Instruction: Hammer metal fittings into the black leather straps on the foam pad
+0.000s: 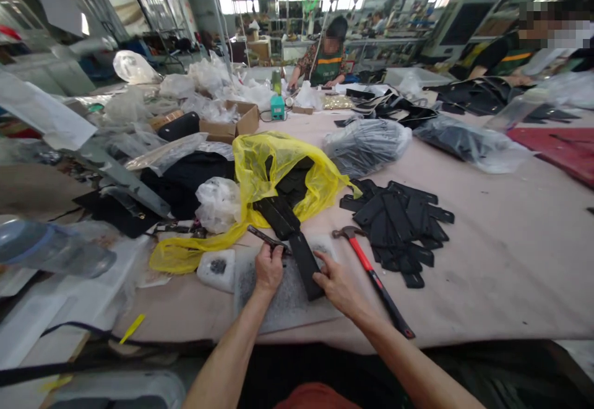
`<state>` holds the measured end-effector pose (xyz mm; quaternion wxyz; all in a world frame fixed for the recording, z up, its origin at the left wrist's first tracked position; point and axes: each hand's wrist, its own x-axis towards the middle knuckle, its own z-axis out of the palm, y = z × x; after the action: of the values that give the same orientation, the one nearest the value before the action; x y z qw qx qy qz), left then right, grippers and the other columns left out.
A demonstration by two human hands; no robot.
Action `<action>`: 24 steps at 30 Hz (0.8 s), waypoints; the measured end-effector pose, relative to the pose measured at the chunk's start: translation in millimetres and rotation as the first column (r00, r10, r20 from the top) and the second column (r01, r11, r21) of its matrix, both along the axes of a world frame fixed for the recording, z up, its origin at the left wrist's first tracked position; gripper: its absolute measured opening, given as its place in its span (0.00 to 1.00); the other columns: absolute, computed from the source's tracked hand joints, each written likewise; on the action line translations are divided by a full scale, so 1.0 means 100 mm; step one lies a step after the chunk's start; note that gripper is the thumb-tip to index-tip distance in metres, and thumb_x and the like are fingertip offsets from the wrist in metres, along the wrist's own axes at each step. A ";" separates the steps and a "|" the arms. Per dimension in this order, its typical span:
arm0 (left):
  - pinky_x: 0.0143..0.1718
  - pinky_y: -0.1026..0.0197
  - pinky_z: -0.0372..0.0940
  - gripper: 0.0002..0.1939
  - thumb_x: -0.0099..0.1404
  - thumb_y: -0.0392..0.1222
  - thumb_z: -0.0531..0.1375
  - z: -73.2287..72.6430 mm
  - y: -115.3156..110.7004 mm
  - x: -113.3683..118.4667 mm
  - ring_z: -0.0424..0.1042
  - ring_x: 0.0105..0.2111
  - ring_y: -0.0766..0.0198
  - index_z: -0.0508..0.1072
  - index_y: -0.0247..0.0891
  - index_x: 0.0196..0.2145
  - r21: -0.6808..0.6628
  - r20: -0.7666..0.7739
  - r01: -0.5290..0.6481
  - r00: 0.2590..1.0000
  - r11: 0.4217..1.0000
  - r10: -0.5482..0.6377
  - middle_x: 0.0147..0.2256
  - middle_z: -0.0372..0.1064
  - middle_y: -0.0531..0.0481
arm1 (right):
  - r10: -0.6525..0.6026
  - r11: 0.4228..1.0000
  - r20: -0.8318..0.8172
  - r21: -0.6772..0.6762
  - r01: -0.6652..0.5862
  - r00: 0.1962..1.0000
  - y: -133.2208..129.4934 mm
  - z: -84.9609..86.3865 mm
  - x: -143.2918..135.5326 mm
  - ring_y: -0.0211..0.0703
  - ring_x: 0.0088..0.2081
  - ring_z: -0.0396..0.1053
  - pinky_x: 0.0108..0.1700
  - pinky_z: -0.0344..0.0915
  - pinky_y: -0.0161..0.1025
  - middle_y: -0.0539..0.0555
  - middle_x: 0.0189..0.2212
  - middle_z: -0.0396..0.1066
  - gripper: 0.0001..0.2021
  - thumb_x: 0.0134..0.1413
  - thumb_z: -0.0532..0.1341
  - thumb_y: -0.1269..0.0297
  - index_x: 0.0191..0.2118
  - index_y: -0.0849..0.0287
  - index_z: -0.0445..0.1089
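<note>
My left hand [270, 268] is closed on a dark metal punch tool [264, 237] above a worn translucent board [288, 297]. A long black strap piece [305, 266] lies over the board, and my right hand [330, 276] has its fingers at the strap's right edge, thumb and index finger apart. The strap's far end meets more black pieces [278, 214] coming out of an open yellow plastic bag [250, 167]. A hammer with a red and black handle [371, 273] rests just right of the board. Beyond it lies a pile of black strap pieces [394, 217].
A white block [217, 270] with a dark hollow sits left of the board. Plastic-wrapped bundles [366, 143], a cardboard box [236, 121] and a large clear bottle [55, 248] stand farther out. A person [329, 62] works across the table; another is at the right.
</note>
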<state>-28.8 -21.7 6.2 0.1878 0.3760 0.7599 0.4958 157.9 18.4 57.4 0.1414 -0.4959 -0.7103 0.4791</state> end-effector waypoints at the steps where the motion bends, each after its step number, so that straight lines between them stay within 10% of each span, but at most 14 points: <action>1: 0.32 0.62 0.63 0.11 0.63 0.46 0.54 -0.01 0.00 0.00 0.73 0.30 0.59 0.73 0.37 0.33 -0.003 -0.011 -0.001 1.000 1.000 0.001 0.29 0.75 0.48 | -0.001 1.000 0.009 -0.025 0.001 1.000 -0.11 -0.04 0.02 0.40 0.28 0.64 0.31 0.58 0.36 0.47 0.24 0.65 0.27 0.51 0.54 0.67 0.59 0.64 0.63; 24: 0.45 0.58 0.69 0.11 0.63 0.44 0.57 0.00 0.11 0.03 0.75 0.40 0.58 0.77 0.37 0.38 0.076 -0.085 0.321 0.946 0.944 -0.314 0.38 0.77 0.46 | 0.126 0.988 0.308 0.049 -0.148 0.943 -0.48 -0.10 0.02 0.55 0.45 0.73 0.44 0.63 0.44 0.64 0.42 0.76 0.30 0.59 0.52 0.61 0.66 0.61 0.52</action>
<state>-25.3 -10.7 6.5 0.2208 0.5191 0.6728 0.4786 159.5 -29.5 47.9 0.0145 -0.5079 -0.7730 0.3799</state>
